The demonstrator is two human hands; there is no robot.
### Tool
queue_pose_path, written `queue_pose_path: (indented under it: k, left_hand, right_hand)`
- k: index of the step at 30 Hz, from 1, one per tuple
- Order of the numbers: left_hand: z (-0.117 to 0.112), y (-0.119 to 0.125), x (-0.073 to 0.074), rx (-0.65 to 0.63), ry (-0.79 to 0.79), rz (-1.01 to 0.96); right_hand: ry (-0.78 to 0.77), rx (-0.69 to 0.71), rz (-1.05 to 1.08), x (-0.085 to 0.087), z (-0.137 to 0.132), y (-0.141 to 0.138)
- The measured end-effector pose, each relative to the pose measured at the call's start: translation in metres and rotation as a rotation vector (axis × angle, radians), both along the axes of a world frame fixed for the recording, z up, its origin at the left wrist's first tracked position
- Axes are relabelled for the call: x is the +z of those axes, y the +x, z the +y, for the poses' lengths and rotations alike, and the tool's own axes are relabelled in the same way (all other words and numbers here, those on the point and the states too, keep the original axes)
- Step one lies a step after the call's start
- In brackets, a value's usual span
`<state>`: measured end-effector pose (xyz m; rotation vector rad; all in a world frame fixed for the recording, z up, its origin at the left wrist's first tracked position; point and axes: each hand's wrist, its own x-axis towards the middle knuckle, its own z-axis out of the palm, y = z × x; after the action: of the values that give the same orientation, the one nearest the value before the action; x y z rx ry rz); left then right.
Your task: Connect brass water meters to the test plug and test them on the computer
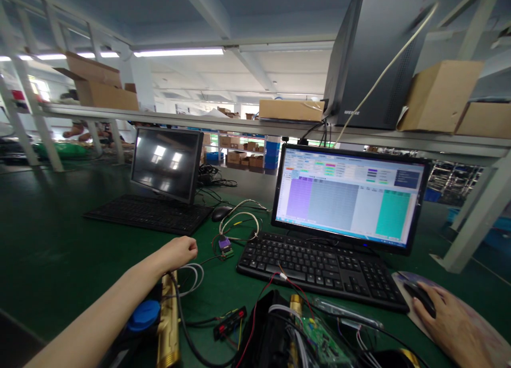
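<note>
My right hand [451, 317] rests over a black computer mouse [421, 296] on a patterned mouse pad [483, 330], at the right. My left hand [178, 252] is closed, its fingers curled; whatever they may hold is hidden. Below that wrist stands a brass-coloured tube [168, 325] with a grey cable loop [195, 280] beside it. Close by lies a blue round cap [144, 315]. Right of the left hand, a purple connector [224, 244] sits on a small green board. A green circuit board [323, 341] with wires lies at the bottom centre, near a black housing [265, 330].
A lit monitor [347, 195] stands behind a black keyboard [319, 269]. A dark monitor [165, 163] and a second keyboard [147, 213] are at the left. Above runs a shelf [223, 123] bearing a computer tower [371, 59] and cardboard boxes [443, 96].
</note>
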<state>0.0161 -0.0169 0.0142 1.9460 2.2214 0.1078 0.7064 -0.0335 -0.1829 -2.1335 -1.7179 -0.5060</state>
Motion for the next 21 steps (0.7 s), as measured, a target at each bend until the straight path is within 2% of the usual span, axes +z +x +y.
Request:
queue_pose_path:
  k: [15, 21]
  left_hand:
    - [0.001, 0.0, 0.0, -0.01, 0.012, 0.019]
    - [0.001, 0.003, 0.002, -0.007, 0.032, 0.025]
  right_hand:
    - [0.014, 0.022, -0.001, -0.014, 0.014, 0.021]
    - [-0.027, 0.004, 0.035, -0.011, 0.012, 0.017]
